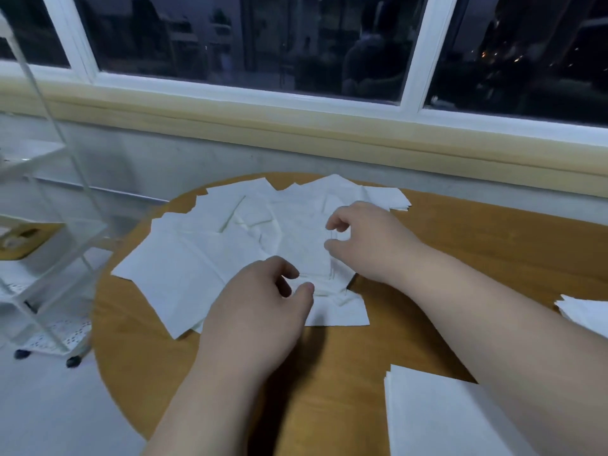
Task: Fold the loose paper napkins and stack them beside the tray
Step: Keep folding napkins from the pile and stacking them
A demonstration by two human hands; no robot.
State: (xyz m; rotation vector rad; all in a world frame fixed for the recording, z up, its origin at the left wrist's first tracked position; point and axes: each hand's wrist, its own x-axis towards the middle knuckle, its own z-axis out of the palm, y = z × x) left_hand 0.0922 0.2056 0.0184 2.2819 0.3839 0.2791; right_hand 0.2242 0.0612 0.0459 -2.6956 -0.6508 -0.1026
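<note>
Several loose white paper napkins (204,258) lie spread and overlapping on the far half of a round wooden table (329,373). My left hand (256,311) is over the pile's near edge, its thumb and curled forefinger at the edge of the top napkin (306,255). My right hand (368,238) is further back and to the right, thumb and fingers curled, pinching a thin raised edge of the same napkin. A stack of folded napkins (434,413) sits at the table's near right, partly behind my right forearm. No tray is in view.
More white napkins (585,314) lie at the right edge of the view. A white wheeled shelf rack (49,291) stands on the floor left of the table. Behind the table are a wall and a window sill (296,126).
</note>
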